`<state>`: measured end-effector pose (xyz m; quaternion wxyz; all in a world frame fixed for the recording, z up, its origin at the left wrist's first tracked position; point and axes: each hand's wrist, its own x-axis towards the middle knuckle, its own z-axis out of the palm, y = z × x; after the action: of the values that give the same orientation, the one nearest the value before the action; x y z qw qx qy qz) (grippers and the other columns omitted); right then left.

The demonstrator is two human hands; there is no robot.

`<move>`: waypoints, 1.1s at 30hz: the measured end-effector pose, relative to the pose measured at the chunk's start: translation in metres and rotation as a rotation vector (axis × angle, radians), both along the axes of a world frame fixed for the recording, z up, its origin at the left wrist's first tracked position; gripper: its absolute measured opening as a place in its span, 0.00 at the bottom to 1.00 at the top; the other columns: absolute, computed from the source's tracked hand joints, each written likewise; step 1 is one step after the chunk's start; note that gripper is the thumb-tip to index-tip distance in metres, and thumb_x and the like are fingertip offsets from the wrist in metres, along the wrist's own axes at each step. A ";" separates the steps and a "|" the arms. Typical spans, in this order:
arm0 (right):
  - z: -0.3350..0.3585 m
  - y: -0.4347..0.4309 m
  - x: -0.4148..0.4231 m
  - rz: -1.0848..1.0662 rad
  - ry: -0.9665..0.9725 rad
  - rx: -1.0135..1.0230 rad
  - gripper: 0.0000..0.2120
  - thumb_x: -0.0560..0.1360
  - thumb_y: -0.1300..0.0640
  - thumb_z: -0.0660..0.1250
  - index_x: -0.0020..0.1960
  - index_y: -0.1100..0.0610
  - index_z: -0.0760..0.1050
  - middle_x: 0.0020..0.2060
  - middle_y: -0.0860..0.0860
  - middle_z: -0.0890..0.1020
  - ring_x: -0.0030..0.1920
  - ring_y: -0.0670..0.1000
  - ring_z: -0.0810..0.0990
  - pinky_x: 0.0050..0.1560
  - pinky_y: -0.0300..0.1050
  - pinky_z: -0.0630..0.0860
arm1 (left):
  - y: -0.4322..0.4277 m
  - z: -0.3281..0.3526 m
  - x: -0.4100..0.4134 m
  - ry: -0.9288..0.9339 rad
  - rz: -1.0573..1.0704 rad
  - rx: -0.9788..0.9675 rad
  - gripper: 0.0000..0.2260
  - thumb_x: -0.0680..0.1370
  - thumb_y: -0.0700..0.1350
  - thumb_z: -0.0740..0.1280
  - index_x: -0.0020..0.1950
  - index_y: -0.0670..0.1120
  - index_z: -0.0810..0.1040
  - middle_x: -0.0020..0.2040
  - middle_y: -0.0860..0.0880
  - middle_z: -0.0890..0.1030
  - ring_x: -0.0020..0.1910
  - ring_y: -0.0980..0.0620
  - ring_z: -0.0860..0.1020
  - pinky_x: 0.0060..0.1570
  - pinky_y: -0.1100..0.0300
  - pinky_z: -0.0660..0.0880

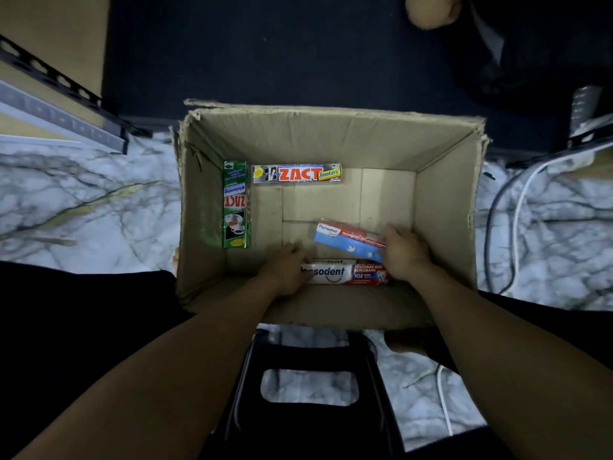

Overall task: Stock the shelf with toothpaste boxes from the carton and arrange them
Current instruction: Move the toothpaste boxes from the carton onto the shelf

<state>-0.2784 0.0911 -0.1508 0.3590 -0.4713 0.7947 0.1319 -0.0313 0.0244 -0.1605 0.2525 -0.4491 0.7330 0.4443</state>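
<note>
Inside the carton [444,207], a green Zact box [236,204] lies left of the left hand [286,268], with a silver Zact box [296,173] beyond it. The left hand curls over one end of a white Pepsodent box [345,273] (against the near wall). The right hand [403,254] grips a tilted blue Pepsodent box [348,240].

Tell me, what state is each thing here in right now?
Carton: open on top, standing on the floor.
Green box: lying flat by the carton's left wall.
Silver box: lying flat by the far wall.
Blue box: askew, gripped by the right hand.
White box: by the near wall, gripped by the left hand.
</note>
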 end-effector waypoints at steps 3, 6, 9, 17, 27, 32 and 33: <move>0.002 0.000 0.001 -0.040 -0.068 0.010 0.12 0.79 0.54 0.63 0.60 0.55 0.68 0.59 0.59 0.77 0.58 0.60 0.76 0.54 0.49 0.72 | 0.000 0.001 -0.001 0.018 0.049 0.038 0.15 0.79 0.49 0.68 0.63 0.46 0.74 0.66 0.43 0.75 0.61 0.45 0.75 0.56 0.54 0.72; 0.005 0.000 -0.003 -0.026 -0.066 -0.032 0.12 0.77 0.53 0.66 0.58 0.53 0.69 0.60 0.57 0.77 0.59 0.59 0.75 0.57 0.51 0.73 | -0.001 0.003 -0.002 0.016 0.080 0.044 0.12 0.79 0.48 0.69 0.59 0.47 0.72 0.63 0.44 0.76 0.56 0.47 0.76 0.46 0.59 0.71; 0.004 -0.001 -0.008 0.017 -0.089 -0.016 0.12 0.76 0.50 0.66 0.58 0.48 0.69 0.61 0.53 0.76 0.61 0.56 0.72 0.61 0.55 0.71 | -0.005 0.006 -0.002 0.048 0.117 0.044 0.13 0.77 0.48 0.71 0.56 0.48 0.71 0.62 0.46 0.75 0.53 0.51 0.75 0.42 0.62 0.72; 0.005 -0.007 -0.011 0.090 -0.141 0.107 0.21 0.77 0.44 0.62 0.68 0.45 0.67 0.66 0.53 0.70 0.67 0.57 0.67 0.68 0.58 0.64 | -0.005 0.014 -0.003 0.117 0.302 0.146 0.15 0.72 0.49 0.77 0.54 0.48 0.75 0.58 0.49 0.79 0.52 0.50 0.79 0.51 0.53 0.80; 0.016 0.002 -0.001 -0.102 -0.363 0.021 0.22 0.81 0.49 0.61 0.73 0.51 0.66 0.67 0.53 0.75 0.62 0.54 0.76 0.55 0.41 0.70 | -0.001 0.023 0.006 0.171 0.283 0.233 0.25 0.76 0.49 0.74 0.72 0.52 0.74 0.74 0.52 0.71 0.68 0.50 0.73 0.69 0.53 0.71; 0.034 0.008 0.013 -0.144 -0.466 0.024 0.25 0.81 0.49 0.62 0.77 0.48 0.62 0.70 0.51 0.72 0.64 0.52 0.75 0.64 0.46 0.72 | -0.003 0.043 0.007 0.123 0.196 0.192 0.24 0.75 0.53 0.73 0.71 0.54 0.75 0.71 0.51 0.74 0.68 0.50 0.73 0.68 0.59 0.69; 0.039 0.007 0.015 -0.127 -0.467 0.034 0.26 0.81 0.49 0.62 0.77 0.47 0.62 0.70 0.50 0.73 0.64 0.52 0.75 0.64 0.46 0.72 | -0.004 0.048 0.007 0.118 0.175 0.175 0.26 0.75 0.53 0.74 0.72 0.53 0.75 0.71 0.51 0.75 0.67 0.50 0.74 0.67 0.61 0.69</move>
<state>-0.2633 0.0985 -0.1120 0.5486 -0.4321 0.7157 0.0101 -0.0241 0.0207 -0.1121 0.2074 -0.4604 0.6630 0.5527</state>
